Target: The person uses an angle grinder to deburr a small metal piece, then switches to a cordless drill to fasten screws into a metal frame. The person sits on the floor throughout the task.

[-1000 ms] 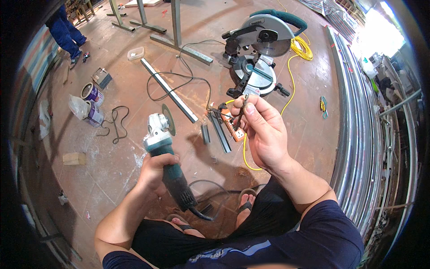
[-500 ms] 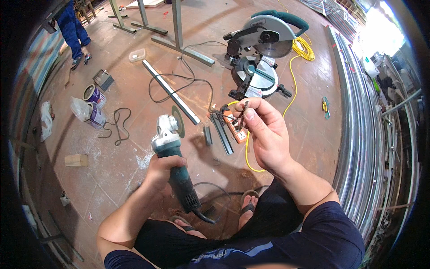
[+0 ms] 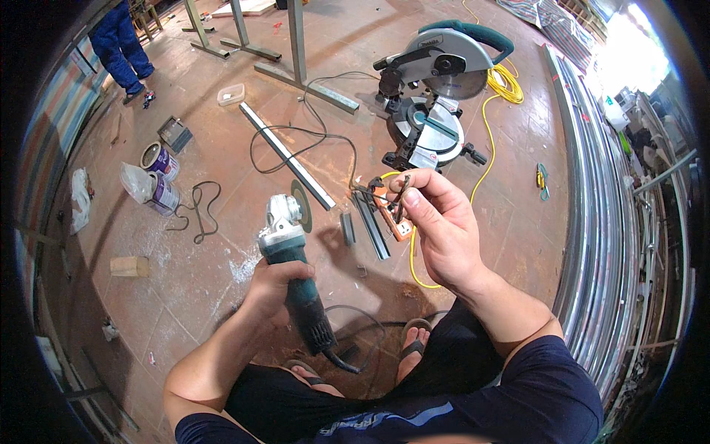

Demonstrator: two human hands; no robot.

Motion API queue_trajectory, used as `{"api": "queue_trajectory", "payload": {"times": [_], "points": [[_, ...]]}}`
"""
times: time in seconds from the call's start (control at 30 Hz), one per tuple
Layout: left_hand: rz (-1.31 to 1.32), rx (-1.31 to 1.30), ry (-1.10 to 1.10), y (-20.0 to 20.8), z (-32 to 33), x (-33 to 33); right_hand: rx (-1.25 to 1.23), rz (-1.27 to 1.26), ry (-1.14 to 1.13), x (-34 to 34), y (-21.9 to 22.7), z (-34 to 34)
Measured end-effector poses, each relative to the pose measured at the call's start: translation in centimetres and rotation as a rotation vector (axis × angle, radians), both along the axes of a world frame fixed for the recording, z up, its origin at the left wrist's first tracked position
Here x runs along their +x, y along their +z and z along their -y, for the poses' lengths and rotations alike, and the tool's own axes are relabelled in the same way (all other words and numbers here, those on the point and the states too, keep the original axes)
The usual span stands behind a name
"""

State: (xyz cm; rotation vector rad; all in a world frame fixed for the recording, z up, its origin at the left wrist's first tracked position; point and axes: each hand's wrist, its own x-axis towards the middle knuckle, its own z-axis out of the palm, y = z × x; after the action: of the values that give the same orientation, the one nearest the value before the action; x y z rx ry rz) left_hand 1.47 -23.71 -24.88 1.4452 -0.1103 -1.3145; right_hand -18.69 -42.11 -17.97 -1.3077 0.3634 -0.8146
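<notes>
our left hand (image 3: 275,287) is wrapped firmly round the grinder (image 3: 305,300), which we hold tilted above the floor (image 3: 207,296), its disc (image 3: 301,206) at the upper end. our right hand (image 3: 447,229) is nearly closed, pinching a thin dark rod (image 3: 405,184) between thumb and fingertips, well apart from the grinder. past the rod we see an orange power strip (image 3: 403,231), and farther off the saw (image 3: 458,52) beside a yellow cord (image 3: 510,83)

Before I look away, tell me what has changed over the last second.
The left hand has brought the angle grinder rightward, nearer the right hand. Nothing was grasped or released; that hand still pinches the thin dark piece. The miter saw stayed put.
</notes>
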Motion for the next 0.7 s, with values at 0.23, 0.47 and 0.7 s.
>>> {"api": "queue_trajectory", "payload": {"times": [0.23,0.47,0.7], "points": [[0.000,0.006,0.006,-0.4,0.1,-0.1,0.057,0.015,0.035,0.1,-0.1,0.2],[0.006,-0.034,-0.023,-0.8,-0.2,0.2,0.066,-0.007,0.024,0.0,0.1,0.2],[-0.184,-0.317,-0.010,-0.5,-0.5,-0.2,0.418,-0.091,0.068,0.6,-1.3,-0.3]]}}
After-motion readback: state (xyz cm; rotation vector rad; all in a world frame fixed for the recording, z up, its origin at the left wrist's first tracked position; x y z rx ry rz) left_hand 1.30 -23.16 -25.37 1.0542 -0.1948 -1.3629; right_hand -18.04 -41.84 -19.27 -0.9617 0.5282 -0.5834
